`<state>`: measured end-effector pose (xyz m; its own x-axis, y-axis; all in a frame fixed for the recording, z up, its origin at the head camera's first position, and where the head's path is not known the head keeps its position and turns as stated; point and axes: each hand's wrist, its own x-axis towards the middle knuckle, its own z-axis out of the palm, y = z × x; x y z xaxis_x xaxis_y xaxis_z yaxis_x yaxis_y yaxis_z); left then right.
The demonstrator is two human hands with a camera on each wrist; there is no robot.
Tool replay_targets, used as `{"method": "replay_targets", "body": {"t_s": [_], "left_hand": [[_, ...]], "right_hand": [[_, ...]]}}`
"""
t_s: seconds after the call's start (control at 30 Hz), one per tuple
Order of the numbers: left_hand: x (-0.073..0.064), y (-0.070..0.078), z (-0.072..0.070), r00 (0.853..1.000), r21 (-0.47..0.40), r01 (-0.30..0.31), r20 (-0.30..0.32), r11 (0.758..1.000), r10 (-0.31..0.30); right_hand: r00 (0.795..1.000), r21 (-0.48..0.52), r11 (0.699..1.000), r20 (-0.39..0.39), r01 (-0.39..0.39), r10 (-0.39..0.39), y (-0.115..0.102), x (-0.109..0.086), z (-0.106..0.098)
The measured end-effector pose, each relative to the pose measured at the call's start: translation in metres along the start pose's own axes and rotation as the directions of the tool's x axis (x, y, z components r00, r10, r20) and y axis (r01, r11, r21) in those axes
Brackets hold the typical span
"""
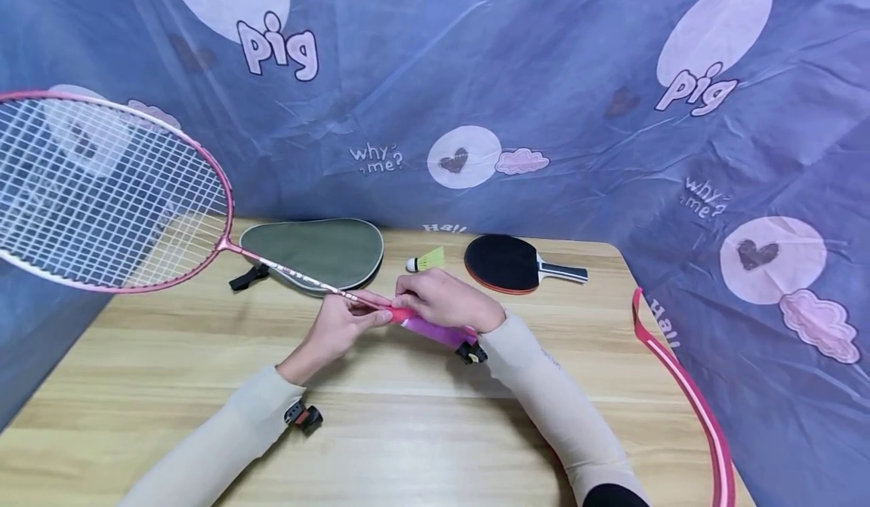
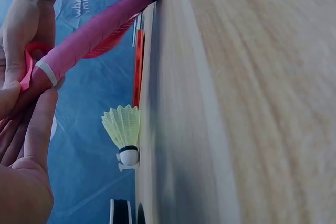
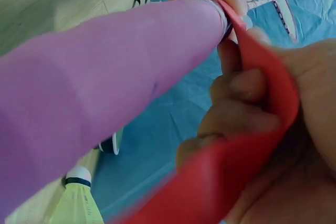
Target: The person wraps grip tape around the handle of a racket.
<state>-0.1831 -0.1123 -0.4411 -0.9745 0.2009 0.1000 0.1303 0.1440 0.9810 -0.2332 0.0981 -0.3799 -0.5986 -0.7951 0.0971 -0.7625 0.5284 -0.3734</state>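
Observation:
A pink badminton racket (image 1: 299, 274) is held above the table, its strung head to the left. My left hand (image 1: 336, 329) grips it where the shaft meets the purple wrapped handle (image 2: 94, 35). My right hand (image 1: 448, 299) is over the handle's upper end. In the right wrist view its curled fingers hold a red grip tape (image 3: 268, 87), which runs from the upper end of the handle across the palm. A white band (image 2: 46, 72) rings the handle there. At far right, a long red strip with a pale stripe (image 1: 693, 394) curves; its link to the held tape is hidden.
A green paddle case (image 1: 326, 246) lies at the back of the wooden table (image 1: 381, 439), beneath the racket shaft. Right of it are a yellow shuttlecock (image 1: 430, 258) and a black table tennis paddle (image 1: 503, 261). Blue printed cloth (image 1: 408, 76) hangs behind.

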Motion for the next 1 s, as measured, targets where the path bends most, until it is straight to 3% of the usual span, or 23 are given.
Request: {"method": "replay_targets", "body": {"t_s": [0.17, 0.4, 0.77, 1.0], "left_hand": [[0.0, 0.0, 0.0, 1.0, 0.021, -0.003, -0.016, 1.0, 0.003], [-0.002, -0.002, 0.002, 1.0, 0.024, -0.025, 0.007, 0.999, 0.025], [-0.005, -0.001, 0.006, 1.0, 0.035, -0.029, -0.005, 0.999, 0.029], [-0.004, -0.003, 0.005, 0.999, 0.039, -0.005, -0.034, 0.999, 0.007]], "right_hand": [[0.997, 0.084, 0.995, 0.05, -0.062, 0.057, 0.003, -0.002, -0.004], [0.997, 0.142, 0.987, -0.002, -0.082, 0.083, 0.004, -0.004, -0.002], [0.99, 0.176, 0.974, 0.012, -0.14, 0.14, 0.011, -0.003, 0.003], [0.998, 0.174, 0.983, 0.012, -0.056, 0.054, 0.015, -0.003, 0.002]]}}
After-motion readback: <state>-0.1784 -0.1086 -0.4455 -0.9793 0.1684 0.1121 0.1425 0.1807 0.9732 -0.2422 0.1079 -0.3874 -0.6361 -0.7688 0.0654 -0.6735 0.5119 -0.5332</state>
